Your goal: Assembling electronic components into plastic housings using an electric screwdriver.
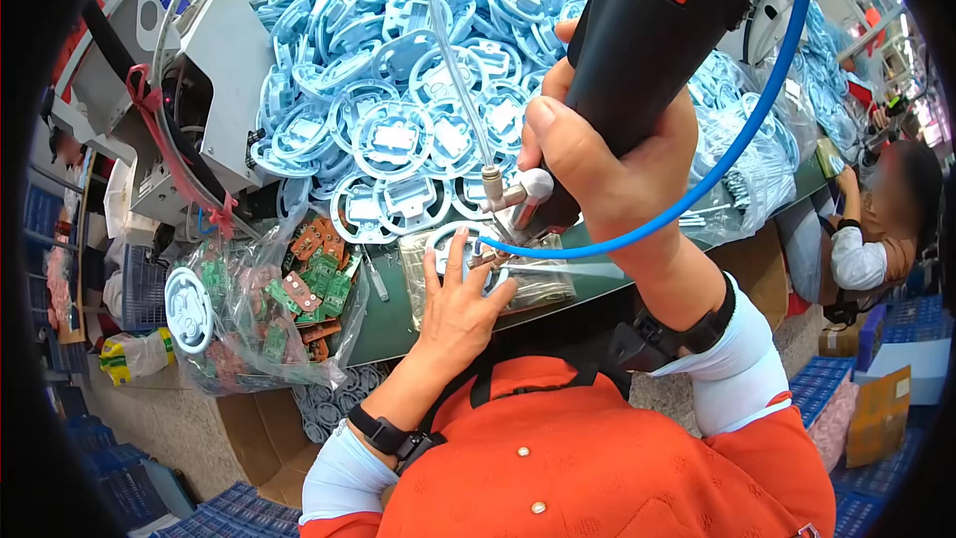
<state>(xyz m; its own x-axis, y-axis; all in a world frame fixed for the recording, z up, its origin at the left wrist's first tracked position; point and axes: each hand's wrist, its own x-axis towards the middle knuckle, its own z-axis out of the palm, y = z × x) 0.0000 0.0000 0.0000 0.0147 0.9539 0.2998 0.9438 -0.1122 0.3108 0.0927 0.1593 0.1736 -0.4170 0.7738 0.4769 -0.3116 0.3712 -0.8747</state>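
My right hand is wrapped round the thick black body of a power screwdriver, which is tilted with its tip down. A metal elbow fitting near the tip joins a clear tube, and a blue hose curves down to the same area. Under the tip lies a light blue round plastic part on a metal plate fixture. My left hand rests on that part with its fingers spread. The exact contact of the tip is hidden by the fittings and fingers.
Many light blue round plastic parts are heaped across the back of the green table. At the left, a clear bag holds red and green circuit boards. A grey machine stands beyond it. Another person sits at far right.
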